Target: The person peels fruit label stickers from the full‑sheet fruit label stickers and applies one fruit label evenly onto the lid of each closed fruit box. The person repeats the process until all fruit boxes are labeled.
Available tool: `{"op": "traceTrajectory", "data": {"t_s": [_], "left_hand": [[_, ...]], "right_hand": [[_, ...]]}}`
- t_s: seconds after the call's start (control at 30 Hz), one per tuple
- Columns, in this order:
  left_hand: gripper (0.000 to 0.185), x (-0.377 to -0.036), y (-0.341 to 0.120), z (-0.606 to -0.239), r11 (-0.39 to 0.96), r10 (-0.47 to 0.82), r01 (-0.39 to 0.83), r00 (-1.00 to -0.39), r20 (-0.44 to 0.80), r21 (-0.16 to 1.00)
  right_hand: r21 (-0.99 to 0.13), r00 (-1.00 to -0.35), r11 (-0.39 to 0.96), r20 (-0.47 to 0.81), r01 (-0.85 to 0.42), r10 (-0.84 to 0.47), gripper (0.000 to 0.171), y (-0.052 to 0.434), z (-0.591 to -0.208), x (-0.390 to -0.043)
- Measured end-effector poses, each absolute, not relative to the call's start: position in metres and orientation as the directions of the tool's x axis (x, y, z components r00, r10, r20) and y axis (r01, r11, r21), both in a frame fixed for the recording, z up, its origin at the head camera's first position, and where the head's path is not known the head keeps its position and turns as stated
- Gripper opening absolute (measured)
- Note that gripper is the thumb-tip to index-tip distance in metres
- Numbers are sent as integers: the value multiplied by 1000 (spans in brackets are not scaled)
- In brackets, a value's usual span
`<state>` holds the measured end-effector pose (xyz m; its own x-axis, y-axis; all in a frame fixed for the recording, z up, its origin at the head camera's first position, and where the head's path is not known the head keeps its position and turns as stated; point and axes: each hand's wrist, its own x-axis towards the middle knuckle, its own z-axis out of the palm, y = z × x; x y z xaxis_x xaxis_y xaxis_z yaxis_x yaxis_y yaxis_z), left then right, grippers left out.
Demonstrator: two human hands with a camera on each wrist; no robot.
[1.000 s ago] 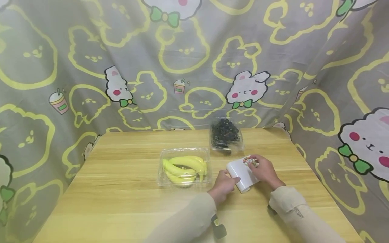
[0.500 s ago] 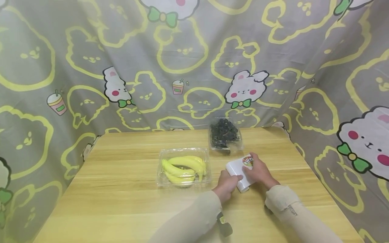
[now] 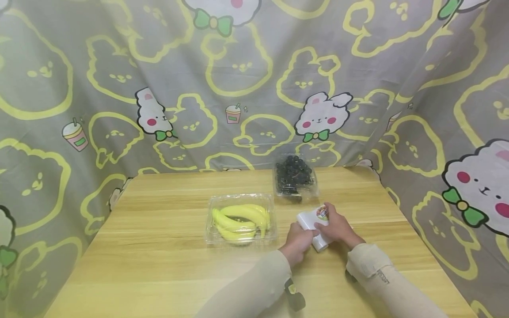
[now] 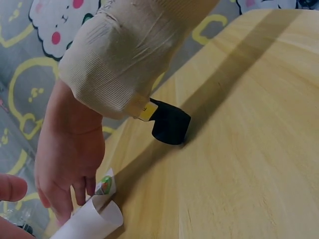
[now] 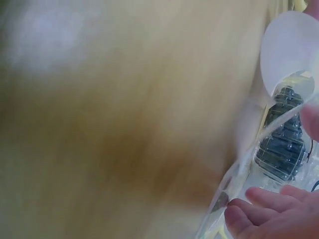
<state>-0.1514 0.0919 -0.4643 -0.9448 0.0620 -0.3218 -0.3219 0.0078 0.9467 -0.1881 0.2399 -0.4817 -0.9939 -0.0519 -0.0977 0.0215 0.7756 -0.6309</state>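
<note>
A white roll of stickers [image 3: 308, 221] is between my two hands, right of the bananas. My left hand [image 3: 298, 243] grips the roll from the left, its thumb lying across the front. With thumb and fingers, my right hand [image 3: 339, 227] holds the loose strip, where a round, fruit-printed sticker [image 3: 322, 213] shows near the fingertips. Seen from the left wrist, the strip curls away from the roll [image 4: 92, 224]. The right wrist view looks past the bent strip, with right-hand fingers [image 5: 269, 211] at lower right. Some fingers behind the roll are hidden.
Left of my hands, a transparent plastic box [image 3: 210, 236] holds bananas [image 3: 240, 216]. Behind the roll stands another clear box [image 3: 314, 193] of dark grapes [image 3: 294, 172]. The wooden table [image 3: 159, 265] meets a patterned curtain [image 3: 183, 66] at the back and sides.
My right fingers have shifted along the strip, and the sticker now stands more tilted. My left hand has moved slightly right and covers more of the roll. The fruit boxes stay put.
</note>
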Motion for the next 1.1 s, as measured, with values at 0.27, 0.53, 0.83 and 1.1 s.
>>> {"op": "traceTrajectory", "data": {"t_s": [0.27, 0.53, 0.83, 1.1], "left_hand": [[30, -151, 88, -464, 6, 59, -328, -943, -327, 945], [26, -153, 84, -469, 14, 50, -319, -946, -319, 948], [26, -153, 84, -469, 66, 45, -358, -931, -362, 931], [26, -153, 84, -471, 39, 69, -360, -930, -361, 932]], "right_hand": [[-627, -990, 779, -115, 9, -81, 81, 235, -482, -185], [-616, -986, 788, -137, 7, -98, 80, 236, -481, -185], [-629, -985, 777, -110, -32, -129, 72, 235, -480, -182], [-634, -987, 770, -70, -66, -143, 70, 233, -480, -179]]}}
